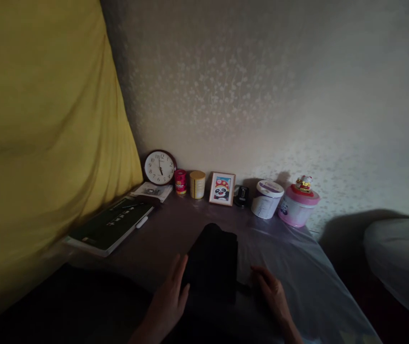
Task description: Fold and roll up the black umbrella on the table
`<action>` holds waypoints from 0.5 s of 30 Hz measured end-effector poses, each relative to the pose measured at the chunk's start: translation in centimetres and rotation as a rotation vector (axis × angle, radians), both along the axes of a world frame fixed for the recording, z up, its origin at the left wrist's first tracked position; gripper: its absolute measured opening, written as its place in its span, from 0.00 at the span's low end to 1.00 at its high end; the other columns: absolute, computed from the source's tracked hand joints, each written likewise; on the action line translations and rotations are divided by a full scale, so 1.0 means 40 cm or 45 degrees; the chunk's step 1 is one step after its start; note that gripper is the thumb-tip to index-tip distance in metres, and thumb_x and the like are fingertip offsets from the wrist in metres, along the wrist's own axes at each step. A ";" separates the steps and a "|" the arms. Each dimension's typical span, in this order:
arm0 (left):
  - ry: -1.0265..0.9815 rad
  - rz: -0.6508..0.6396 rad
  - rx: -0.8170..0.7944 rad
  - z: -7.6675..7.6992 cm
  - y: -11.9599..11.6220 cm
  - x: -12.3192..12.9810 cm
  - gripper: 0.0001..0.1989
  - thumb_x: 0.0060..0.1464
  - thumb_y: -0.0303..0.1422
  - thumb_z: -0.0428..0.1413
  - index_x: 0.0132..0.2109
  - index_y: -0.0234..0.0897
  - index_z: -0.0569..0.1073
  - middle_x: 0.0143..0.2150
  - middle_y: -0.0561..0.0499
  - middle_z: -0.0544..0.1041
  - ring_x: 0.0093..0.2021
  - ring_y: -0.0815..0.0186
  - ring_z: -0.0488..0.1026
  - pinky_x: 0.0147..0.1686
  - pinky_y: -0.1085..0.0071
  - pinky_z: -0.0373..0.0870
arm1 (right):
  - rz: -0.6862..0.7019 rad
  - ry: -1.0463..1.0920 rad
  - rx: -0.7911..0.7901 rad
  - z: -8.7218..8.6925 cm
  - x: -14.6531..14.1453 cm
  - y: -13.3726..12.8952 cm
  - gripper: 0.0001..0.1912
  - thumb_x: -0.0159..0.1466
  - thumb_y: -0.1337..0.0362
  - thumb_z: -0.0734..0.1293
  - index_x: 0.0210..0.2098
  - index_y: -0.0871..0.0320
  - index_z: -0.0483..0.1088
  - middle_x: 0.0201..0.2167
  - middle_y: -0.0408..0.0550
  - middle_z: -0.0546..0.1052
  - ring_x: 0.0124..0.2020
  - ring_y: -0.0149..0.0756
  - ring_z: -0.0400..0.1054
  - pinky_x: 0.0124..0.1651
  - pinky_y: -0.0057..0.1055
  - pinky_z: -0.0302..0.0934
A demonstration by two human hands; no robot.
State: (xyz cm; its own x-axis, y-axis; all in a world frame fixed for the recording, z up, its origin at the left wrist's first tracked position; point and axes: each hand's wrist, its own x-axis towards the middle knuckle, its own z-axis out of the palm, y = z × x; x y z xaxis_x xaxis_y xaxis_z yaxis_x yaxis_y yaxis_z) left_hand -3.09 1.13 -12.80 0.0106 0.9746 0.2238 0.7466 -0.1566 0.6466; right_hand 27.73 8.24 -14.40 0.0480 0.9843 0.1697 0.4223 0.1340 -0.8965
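A dark black item (213, 263), perhaps cloth or a bag, lies on the front middle of the table. Its lower part fades into shadow, and I cannot make out its exact kind. My left hand (170, 296) is at its left edge, fingers stretched out and pointing away from me. To the right of the item, my right hand (270, 289) has its fingers curled and pressed together. Something dark and narrow runs between the black item and these fingers, too dim to name.
Along the wall stand a round clock (160, 167), a red can (180, 182), a yellow canister (197, 185), a framed panda picture (222, 189), a white tub (267, 199) and a pink tub (298, 208). A dark green book (111, 224) lies left, beside a yellow curtain (54, 105).
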 end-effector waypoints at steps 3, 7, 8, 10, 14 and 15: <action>0.183 -0.085 -0.067 -0.006 0.007 -0.004 0.38 0.51 0.21 0.43 0.64 0.51 0.38 0.69 0.47 0.35 0.64 0.58 0.52 0.55 0.63 0.62 | -0.012 -0.056 0.018 0.001 0.001 0.000 0.25 0.54 0.45 0.62 0.37 0.59 0.75 0.27 0.49 0.77 0.27 0.36 0.70 0.28 0.27 0.64; 0.302 -0.077 -0.177 -0.011 0.037 -0.006 0.43 0.43 0.15 0.40 0.65 0.46 0.37 0.69 0.43 0.36 0.62 0.60 0.56 0.53 0.65 0.63 | -0.014 -0.123 0.045 -0.002 0.005 0.002 0.24 0.56 0.47 0.61 0.37 0.59 0.75 0.31 0.50 0.78 0.31 0.39 0.72 0.33 0.28 0.65; 0.318 -0.064 -0.194 -0.009 0.044 -0.006 0.44 0.42 0.14 0.41 0.65 0.44 0.37 0.68 0.42 0.38 0.62 0.60 0.56 0.53 0.65 0.62 | -0.008 -0.134 0.055 -0.006 0.007 0.003 0.23 0.56 0.47 0.60 0.37 0.58 0.75 0.31 0.51 0.79 0.32 0.40 0.72 0.34 0.28 0.65; 0.296 -0.059 -0.199 0.000 0.056 -0.008 0.44 0.41 0.16 0.43 0.65 0.41 0.39 0.68 0.42 0.42 0.63 0.59 0.55 0.55 0.65 0.59 | -0.006 -0.140 0.079 -0.014 0.009 0.007 0.22 0.57 0.48 0.60 0.37 0.58 0.75 0.33 0.51 0.79 0.34 0.40 0.72 0.37 0.29 0.65; -0.160 -0.124 -0.346 0.043 0.066 -0.022 0.40 0.41 0.24 0.48 0.64 0.40 0.47 0.55 0.43 0.68 0.48 0.62 0.71 0.45 0.68 0.67 | -0.013 -0.110 0.096 -0.030 0.012 0.014 0.22 0.56 0.48 0.61 0.36 0.57 0.76 0.32 0.51 0.79 0.33 0.40 0.73 0.36 0.29 0.66; -0.332 -0.124 -0.456 0.055 0.066 -0.027 0.37 0.42 0.26 0.49 0.62 0.39 0.52 0.45 0.45 0.75 0.38 0.64 0.74 0.36 0.69 0.69 | -0.008 -0.099 0.090 -0.032 0.012 0.016 0.22 0.56 0.48 0.60 0.36 0.57 0.76 0.31 0.51 0.79 0.32 0.40 0.73 0.35 0.28 0.66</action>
